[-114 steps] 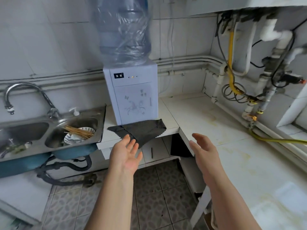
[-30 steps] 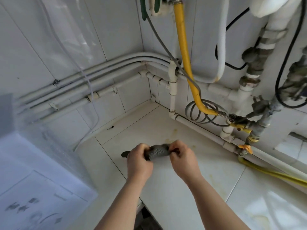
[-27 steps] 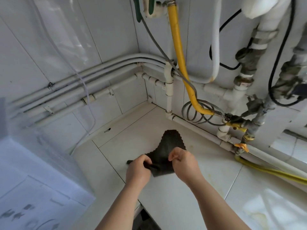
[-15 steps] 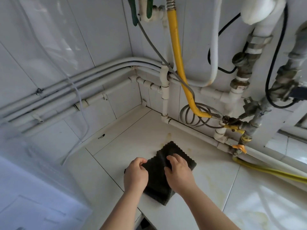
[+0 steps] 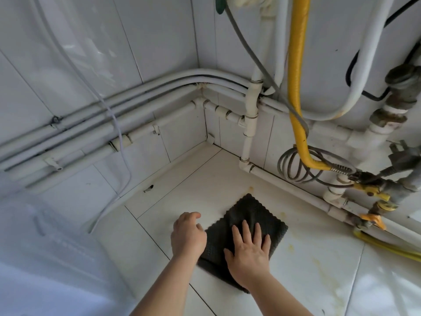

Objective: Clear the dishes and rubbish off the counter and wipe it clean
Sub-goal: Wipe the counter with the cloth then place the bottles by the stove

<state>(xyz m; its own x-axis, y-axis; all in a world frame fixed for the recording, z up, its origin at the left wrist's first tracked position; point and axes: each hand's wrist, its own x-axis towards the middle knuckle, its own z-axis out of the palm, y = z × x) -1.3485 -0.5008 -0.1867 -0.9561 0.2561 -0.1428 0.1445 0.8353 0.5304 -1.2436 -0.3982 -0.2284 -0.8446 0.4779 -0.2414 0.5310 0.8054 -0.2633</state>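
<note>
Head view: a corner formed by 2 white-tiled walls [image 5: 159, 42] is seen, and below it a white tiled counter [image 5: 319, 270] is spread across the lower right. A bundle of white pipes [image 5: 136, 115] is run along the left wall and bent round the corner. A yellow hose [image 5: 296, 87] is hung down the right wall, curving towards the fittings at the right. A dark grey cleaning cloth [image 5: 250, 210] with scalloped edges is laid flat on the counter near the corner, with 1 point turned towards the wall pipes. The right hand [image 5: 249, 252] is pressed palm-down on the cloth's near half, its fingers straight and spread apart. The left hand [image 5: 188, 236] is held just beside the cloth's left edge with its fingers loosely curled; whether the edge is pinched cannot be told. A coiled grey cable [image 5: 291, 165] is hung against the right wall beside the hose. Yellowish stains [image 5: 290, 247] are scattered on the counter to the right of the cloth.
</note>
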